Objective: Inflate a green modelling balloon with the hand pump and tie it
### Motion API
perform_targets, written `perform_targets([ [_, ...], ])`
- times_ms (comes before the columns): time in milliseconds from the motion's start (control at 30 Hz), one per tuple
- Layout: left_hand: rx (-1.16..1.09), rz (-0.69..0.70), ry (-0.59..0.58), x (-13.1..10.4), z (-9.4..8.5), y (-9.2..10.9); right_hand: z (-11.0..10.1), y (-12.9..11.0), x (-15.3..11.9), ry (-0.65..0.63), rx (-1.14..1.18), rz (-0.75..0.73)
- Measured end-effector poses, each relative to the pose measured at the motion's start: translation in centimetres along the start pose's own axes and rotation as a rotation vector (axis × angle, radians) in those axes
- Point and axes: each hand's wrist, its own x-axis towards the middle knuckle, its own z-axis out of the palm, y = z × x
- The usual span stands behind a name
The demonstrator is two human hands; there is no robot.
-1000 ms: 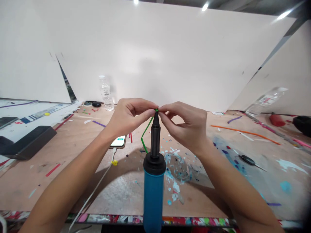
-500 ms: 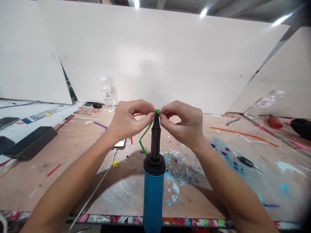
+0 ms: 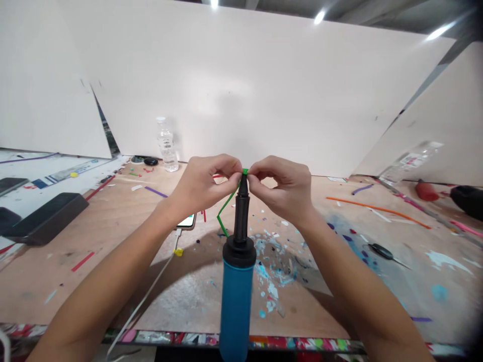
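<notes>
A blue balloon pump (image 3: pixel 237 301) with a black nozzle stands upright before me at the table's front edge. At the nozzle's tip, my left hand (image 3: pixel 207 182) and my right hand (image 3: pixel 282 186) face each other, each pinching the mouth of a thin green balloon (image 3: pixel 225 203) between thumb and fingertips. The balloon's mouth sits at or over the tip; how far down it reaches is hidden by my fingers. Its limp, uninflated length hangs bent behind the nozzle, on the left side.
A phone (image 3: pixel 186 221) on a white cable lies left of the pump. Clear bottles (image 3: pixel 167 146) stand by the white panel (image 3: pixel 302 100). On the right are a small screwdriver-like tool (image 3: pixel 383 251) and an orange balloon (image 3: pixel 377 208). A black box (image 3: pixel 47 219) sits at left.
Both hands keep pinching the green balloon at the nozzle tip, with only slight finger movement. The pump's body has shifted a little to the left in view.
</notes>
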Motion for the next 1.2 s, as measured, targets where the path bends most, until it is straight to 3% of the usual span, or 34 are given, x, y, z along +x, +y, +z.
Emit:
perform_targets([
  [333,-0.068,-0.106,-0.2,0.2,-0.8,-0.6,-0.1,0.1,0.5,-0.11,0.026,-0.003],
  [600,-0.059,-0.115,-0.257,0.2,-1.5,-0.3,-0.4,0.0,0.7,-0.179,0.035,-0.056],
  [733,-0.113,-0.137,-0.25,0.2,-1.6,-0.3,-0.5,0.0,0.6,-0.199,0.109,0.09],
  [833,-0.114,-0.131,-0.237,0.2,-1.4,-0.2,-0.4,0.4,0.5,-0.31,0.218,0.274],
  [933,-0.103,-0.136,-0.221,0.2,-1.2,0.0,-0.1,1.1,0.6,-0.39,0.264,0.331],
  [1033,-0.106,-0.165,-0.224,0.2,-1.2,0.0,0.3,1.5,1.0,-0.328,0.287,0.349],
  [1200,-0.172,-0.187,-0.234,0.2,-1.0,0.1,0.8,1.3,1.6,-0.095,0.428,0.354],
])
